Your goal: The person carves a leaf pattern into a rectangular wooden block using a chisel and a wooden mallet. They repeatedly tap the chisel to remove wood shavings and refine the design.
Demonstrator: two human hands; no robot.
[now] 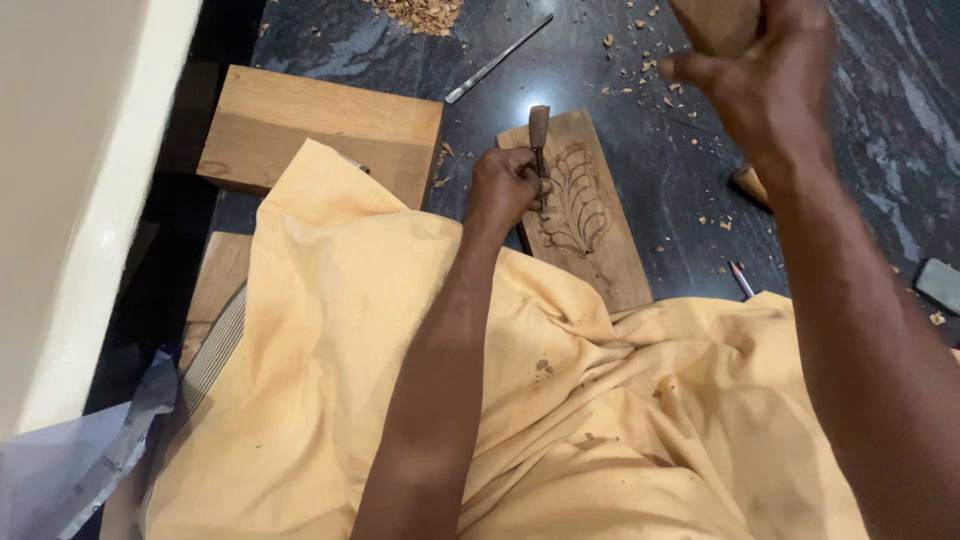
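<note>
My left hand (507, 186) grips a chisel (539, 128) with a wooden handle, held upright, its tip on a small wooden plank (610, 255). A leaf pattern (575, 205) is carved into the plank, which lies on the dark stone floor. Raised at the top right, my right hand (765, 75) is closed around a wooden mallet (715, 22), well above the chisel. Only the lower part of the mallet shows. Orange cloth (350, 340) covers my lap below both arms.
A thick wooden block (320, 130) lies to the left of the plank, another board (218, 280) beneath the cloth. A long metal tool (497, 60), wood shavings (425, 12), a pencil (741, 278) and a grey stone (938, 283) lie on the floor. A white wall (70, 190) stands at left.
</note>
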